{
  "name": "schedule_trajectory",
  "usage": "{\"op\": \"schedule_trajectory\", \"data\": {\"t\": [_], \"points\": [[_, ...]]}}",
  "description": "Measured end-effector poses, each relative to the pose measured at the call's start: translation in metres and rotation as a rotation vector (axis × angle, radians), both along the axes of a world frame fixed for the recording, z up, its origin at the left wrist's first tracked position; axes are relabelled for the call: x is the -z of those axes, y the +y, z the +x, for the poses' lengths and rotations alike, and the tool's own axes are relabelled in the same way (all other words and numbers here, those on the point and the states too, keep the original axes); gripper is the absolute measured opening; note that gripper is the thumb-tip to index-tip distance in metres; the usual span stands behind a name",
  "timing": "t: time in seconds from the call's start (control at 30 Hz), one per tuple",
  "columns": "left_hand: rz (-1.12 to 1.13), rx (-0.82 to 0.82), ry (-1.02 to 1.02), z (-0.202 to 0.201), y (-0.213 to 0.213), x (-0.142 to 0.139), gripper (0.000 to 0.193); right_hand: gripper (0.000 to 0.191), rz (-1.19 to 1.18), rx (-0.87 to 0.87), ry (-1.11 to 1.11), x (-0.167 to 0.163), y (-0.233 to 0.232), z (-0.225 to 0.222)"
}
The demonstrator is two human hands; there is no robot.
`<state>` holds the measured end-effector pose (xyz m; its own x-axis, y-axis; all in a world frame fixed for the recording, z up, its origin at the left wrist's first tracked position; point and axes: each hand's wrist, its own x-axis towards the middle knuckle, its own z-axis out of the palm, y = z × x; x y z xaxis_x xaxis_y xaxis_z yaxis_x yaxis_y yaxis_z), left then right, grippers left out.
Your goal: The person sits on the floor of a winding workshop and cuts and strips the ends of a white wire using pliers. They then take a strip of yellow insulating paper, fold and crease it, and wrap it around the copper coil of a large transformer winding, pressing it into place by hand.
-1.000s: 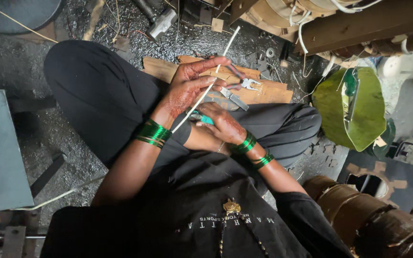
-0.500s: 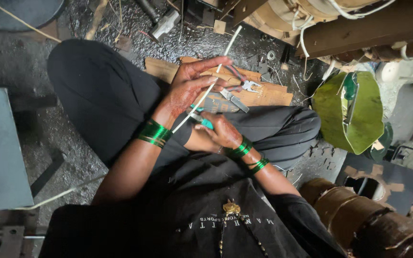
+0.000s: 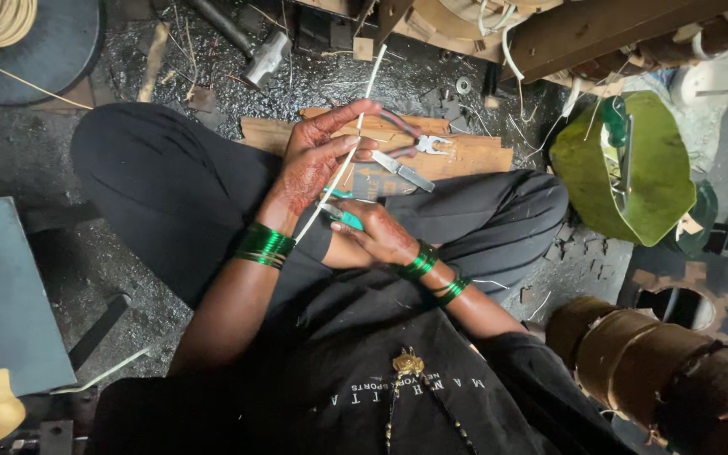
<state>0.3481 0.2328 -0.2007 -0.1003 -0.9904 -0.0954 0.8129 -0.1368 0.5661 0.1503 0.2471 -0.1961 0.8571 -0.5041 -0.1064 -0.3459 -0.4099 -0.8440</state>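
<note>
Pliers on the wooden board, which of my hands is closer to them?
Left. The left hand is just beside the pliers; the right hand is farther back toward the body, apart from them.

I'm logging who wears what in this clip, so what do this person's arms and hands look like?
Both forearms are bare, with no sleeves reaching them. The left hand and right hand carry dark henna patterns. Each wrist wears stacked shiny green bangles, the right wrist's set in two groups. No gloves.

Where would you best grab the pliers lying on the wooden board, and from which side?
Probably by the reddish handles of the pliers, coming from above on the side toward the left hand. They lie flat on the wooden board with the metal nose pointing away to the right, and the handles spread apart next to the fingers.
</note>
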Motion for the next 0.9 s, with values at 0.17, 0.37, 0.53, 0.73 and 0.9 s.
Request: {"op": "schedule_trajectory", "data": {"t": [0.17,0.37,0.53,0.73,0.9], "points": [[-0.014,-0.021,0.047,0.003,0.001,-0.003,0.051,0.04,0.054,0.069,0.168,0.0,0.004,0.0],[-0.017,-0.038,-0.069,-0.004,0.0,-0.005,0.051,0.034,-0.043,0.08,0.09,-0.004,0.0,-0.009],[-0.013,-0.033,-0.182,-0.02,-0.003,0.002,0.048,0.04,-0.031,0.092,-0.062,-0.012,0.001,-0.017],[0.003,-0.003,-0.099,-0.025,-0.006,0.013,0.05,0.046,-0.003,0.043,-0.078,-0.015,0.0,-0.018],[0.036,-0.081,-0.112,-0.021,-0.003,0.014,0.052,0.042,-0.079,0.04,0.171,-0.014,-0.007,-0.023]]}}
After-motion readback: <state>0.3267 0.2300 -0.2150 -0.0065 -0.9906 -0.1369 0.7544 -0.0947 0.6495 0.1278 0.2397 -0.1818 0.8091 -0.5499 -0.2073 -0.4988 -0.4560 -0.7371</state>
